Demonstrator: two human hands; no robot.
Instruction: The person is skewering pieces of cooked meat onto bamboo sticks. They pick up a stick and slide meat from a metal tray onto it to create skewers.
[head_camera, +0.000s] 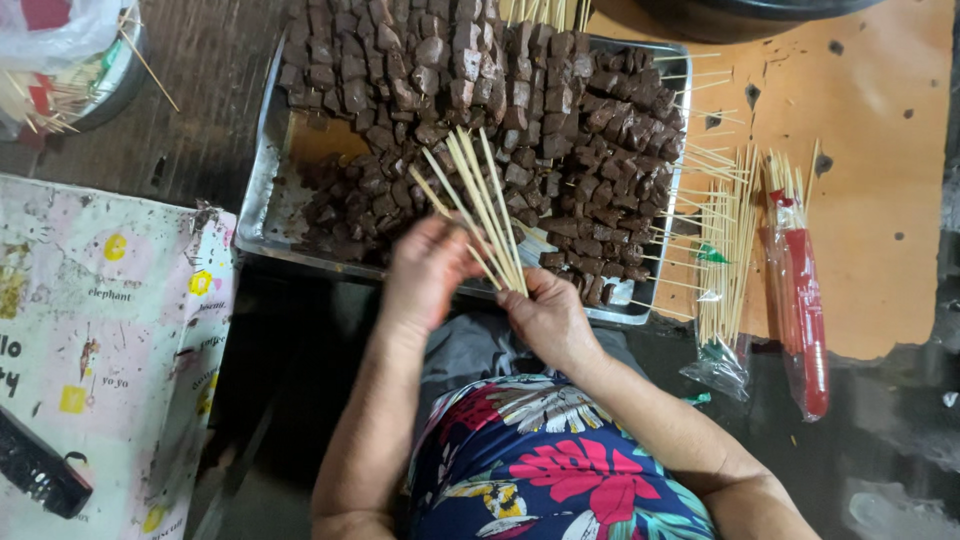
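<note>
Both hands meet just at the near rim of the metal tray (262, 160), over the gap between the tray and the person's lap. The right hand (548, 318) is closed around the lower ends of a bundle of bare bamboo skewers (478, 200), which fan up and leftward over the tray. The left hand (428, 268) touches the same bundle from the left, fingers curled against the sticks; how firmly it grips cannot be told.

The tray is crowded almost rim to rim with dark brown meat cubes (560, 110), many already threaded in rows. Only its near-left corner shows bare metal, so free room inside is slight. Skewer tips overhang the tray's right edge.

Right of the tray, on the orange tabletop covering (880, 150), lie a clear bag of loose skewers (722, 260) and, just beside it, a red-banded skewer pack (803, 300), leaving little open space there. To the left, a printed paper sheet (100, 340) sits apart from the tray, with a dark gap between them. A bowl with a plastic bag (70, 50) stands at the far left corner.
</note>
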